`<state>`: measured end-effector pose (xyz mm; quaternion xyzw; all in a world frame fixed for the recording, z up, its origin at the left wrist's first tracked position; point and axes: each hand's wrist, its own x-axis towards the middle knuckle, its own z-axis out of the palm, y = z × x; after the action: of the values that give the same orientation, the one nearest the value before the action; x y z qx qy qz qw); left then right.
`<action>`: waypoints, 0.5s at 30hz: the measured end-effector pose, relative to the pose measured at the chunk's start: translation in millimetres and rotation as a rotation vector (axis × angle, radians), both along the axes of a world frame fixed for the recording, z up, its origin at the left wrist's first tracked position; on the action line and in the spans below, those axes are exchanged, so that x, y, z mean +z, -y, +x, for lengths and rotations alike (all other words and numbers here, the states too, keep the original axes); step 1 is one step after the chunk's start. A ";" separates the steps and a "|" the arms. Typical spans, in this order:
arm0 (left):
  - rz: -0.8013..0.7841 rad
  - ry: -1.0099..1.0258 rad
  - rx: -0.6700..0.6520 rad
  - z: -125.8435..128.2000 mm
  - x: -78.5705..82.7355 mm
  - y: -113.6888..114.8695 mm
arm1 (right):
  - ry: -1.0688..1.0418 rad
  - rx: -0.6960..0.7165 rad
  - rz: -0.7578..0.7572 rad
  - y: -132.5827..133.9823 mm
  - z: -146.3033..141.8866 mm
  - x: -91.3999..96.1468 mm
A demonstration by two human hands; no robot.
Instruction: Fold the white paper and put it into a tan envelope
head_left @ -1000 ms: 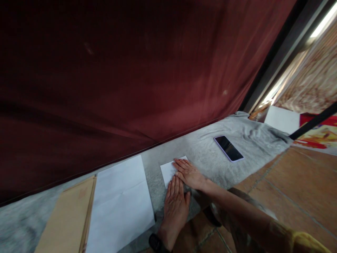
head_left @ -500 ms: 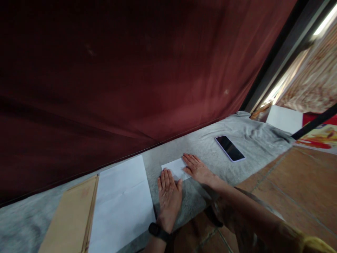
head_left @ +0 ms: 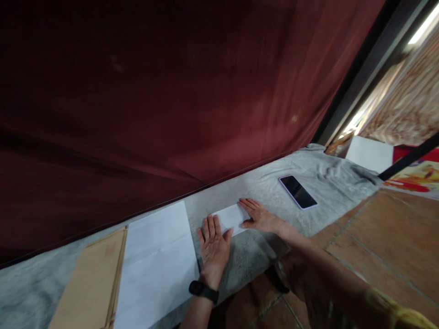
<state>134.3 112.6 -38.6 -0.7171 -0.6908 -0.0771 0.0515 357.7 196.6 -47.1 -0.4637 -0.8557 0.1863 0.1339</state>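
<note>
A small white rectangle of paper, apparently folded (head_left: 232, 218), lies flat on the grey cloth between my hands. My left hand (head_left: 214, 244) rests palm down at its left end, fingers stretched out and pointing away from me. On the paper's right end lies my right hand (head_left: 261, 216), flat with its fingers extended and its thumb near the lower edge. A black band is on my left wrist. Left of my left hand is a larger stack of white sheets (head_left: 157, 265), with brown envelopes (head_left: 89, 278) beyond it.
A phone with a lilac case (head_left: 297, 192) lies right of my hands on the grey cloth (head_left: 240, 189). Behind the narrow surface hangs a dark red curtain (head_left: 192, 91). A tiled floor (head_left: 387, 246) shows at the lower right, with a dark bar (head_left: 411, 157) above it.
My left hand has slid left to the paper's left end, uncovering more of the paper. My right hand has moved slightly right, its thumb still on the right end.
</note>
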 end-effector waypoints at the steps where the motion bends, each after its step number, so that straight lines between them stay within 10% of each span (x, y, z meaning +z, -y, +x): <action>1: -0.007 -0.012 0.009 -3.0 0.8 -0.3 | -0.010 0.009 -0.005 -2.5 2.8 -0.2; 15: -0.056 -0.024 -0.057 -38.3 -10.9 -4.7 | -0.028 0.067 -0.079 -16.0 31.2 11.8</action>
<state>96.0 117.3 -49.5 -0.7386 -0.6713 -0.0504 0.0374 388.9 212.5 -35.3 -0.4369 -0.8609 0.2310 0.1211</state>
